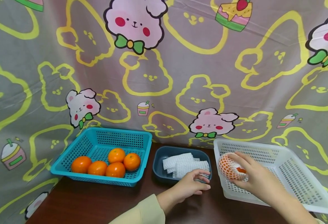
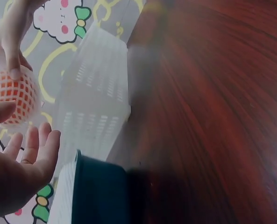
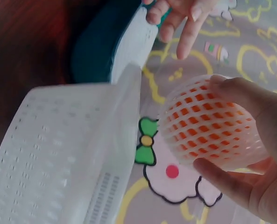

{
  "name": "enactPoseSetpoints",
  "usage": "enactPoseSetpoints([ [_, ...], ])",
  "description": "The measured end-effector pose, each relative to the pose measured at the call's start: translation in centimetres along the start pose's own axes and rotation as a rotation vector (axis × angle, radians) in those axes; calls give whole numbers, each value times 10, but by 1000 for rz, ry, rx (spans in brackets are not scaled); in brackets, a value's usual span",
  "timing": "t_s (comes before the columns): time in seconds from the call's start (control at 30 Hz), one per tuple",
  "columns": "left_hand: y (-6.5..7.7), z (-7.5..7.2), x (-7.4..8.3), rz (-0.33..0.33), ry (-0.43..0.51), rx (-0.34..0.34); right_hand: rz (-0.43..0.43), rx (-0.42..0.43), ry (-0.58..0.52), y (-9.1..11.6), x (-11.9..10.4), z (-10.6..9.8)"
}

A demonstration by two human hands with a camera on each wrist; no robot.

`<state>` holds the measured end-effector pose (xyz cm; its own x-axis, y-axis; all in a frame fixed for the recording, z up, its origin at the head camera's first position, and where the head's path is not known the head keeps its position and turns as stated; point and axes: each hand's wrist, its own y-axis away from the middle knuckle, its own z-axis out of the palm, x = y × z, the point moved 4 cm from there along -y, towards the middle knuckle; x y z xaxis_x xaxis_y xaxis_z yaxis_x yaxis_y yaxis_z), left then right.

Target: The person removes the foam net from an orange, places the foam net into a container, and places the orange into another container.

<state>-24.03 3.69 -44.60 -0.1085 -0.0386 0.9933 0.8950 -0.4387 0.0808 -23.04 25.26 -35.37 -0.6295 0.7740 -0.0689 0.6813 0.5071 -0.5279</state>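
An orange in a white foam net sleeve [image 3: 208,123] is gripped by my right hand [image 1: 255,174], thumb and fingers curled round it. In the head view it is over the left side of the white basket [image 1: 292,174]. My left hand [image 1: 190,186] holds nothing, its fingers loosely bent, by the front right of a dark blue tray [image 1: 159,179]. Several flat white foam net sleeves [image 1: 180,163] lie in that tray. In the left wrist view the netted orange [image 2: 14,95] is just above the left hand's fingers, apart from them.
At the left stands a teal basket [image 1: 100,179] with several bare oranges [image 1: 115,170] in it. All three containers stand on a dark brown wooden table [image 1: 96,202]. Behind them hangs a grey curtain [image 1: 180,68] with cartoon prints.
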Motion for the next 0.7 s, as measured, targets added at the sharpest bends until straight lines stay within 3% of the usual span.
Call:
enactPoseSetpoints([
  [0.2, 9, -15, -6, -23, 5, 25, -151, 100, 3, -2, -24, 3],
  [0.37, 24, -32, -19, -32, -14, 12, -218, 135, -28, 0, -44, 12],
  [0.57, 44, -54, -39, -54, -35, 7, -255, 135, -65, 8, -61, 28],
  [0.7, 54, -64, -47, -82, -53, 0, -239, 65, -161, 15, -67, 43],
])
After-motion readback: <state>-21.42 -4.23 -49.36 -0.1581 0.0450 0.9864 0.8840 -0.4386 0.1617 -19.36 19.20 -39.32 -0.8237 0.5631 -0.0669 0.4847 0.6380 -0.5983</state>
